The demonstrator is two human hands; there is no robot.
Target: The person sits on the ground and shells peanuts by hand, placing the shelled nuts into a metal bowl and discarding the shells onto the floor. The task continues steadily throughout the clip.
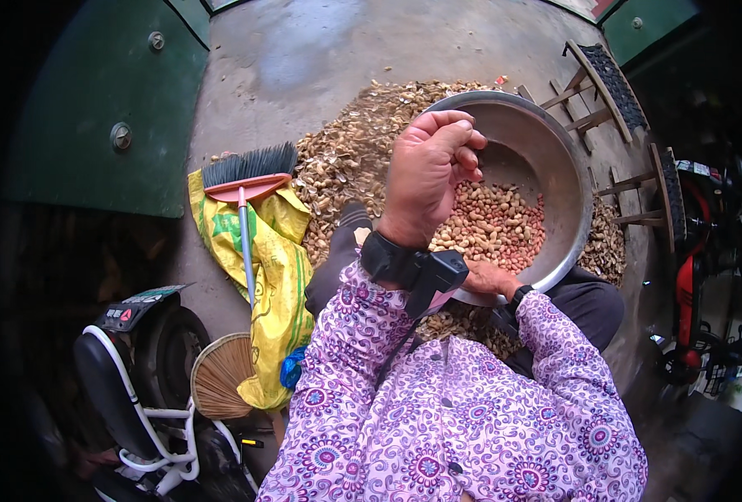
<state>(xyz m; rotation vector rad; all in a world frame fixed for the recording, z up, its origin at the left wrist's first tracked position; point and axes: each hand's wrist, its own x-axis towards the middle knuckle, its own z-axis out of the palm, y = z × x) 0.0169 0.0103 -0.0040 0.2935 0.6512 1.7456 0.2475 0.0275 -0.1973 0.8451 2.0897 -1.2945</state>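
A wide metal basin (568, 167) sits tilted at my lap. Unshelled peanuts (484, 222) lie in it, mixed with loose reddish peanut kernels (526, 244). My left hand (434, 167) is raised over the basin's left side, its fingers curled and the thumb pressed to them. Whatever those fingers hold, if anything, is hidden. At the near side of the basin, my right hand (492, 279) lies low beside the peanuts. Its fingertips are hidden behind my left wrist. A large spread of empty peanut shells (346, 163) covers the floor left of and beyond the basin.
On the left, a broom (250, 180) lies on a yellow woven sack (283, 280), with a straw fan-shaped brush (222, 376) nearby. A scooter (149, 402) stands at lower left. Low wooden stools (601, 84) and a red vehicle (687, 293) are at right.
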